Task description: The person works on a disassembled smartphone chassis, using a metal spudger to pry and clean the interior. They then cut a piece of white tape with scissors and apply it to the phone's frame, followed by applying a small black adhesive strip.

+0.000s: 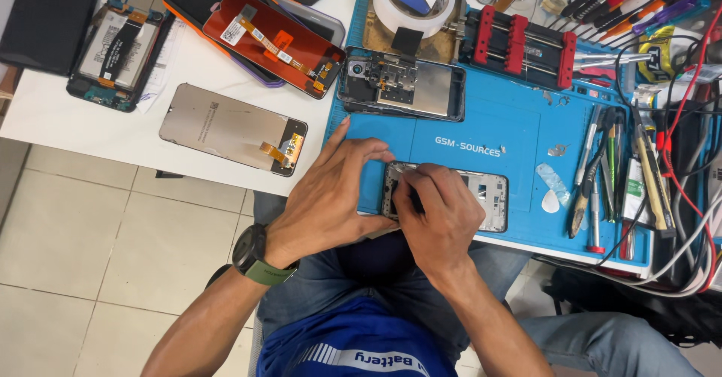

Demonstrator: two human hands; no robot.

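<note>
A silver phone frame [485, 196] lies at the near edge of a blue work mat [496, 121]. My left hand [331, 196] rests on the mat and steadies the frame's left end, fingers curled, thumb stretched out. My right hand [440, 211] covers the frame's left half, its fingers pinched down into it; whatever they pinch is hidden. A dark watch with a green strap [256, 256] is on my left wrist.
An opened phone body [402, 83] lies further back on the mat. A red clamp jig [519, 46] and tape roll [414, 4] stand behind. Tweezers, screwdrivers and cables [632, 174] crowd the right. Display panels [233, 129] [274, 42] and another opened phone [120, 42] lie left.
</note>
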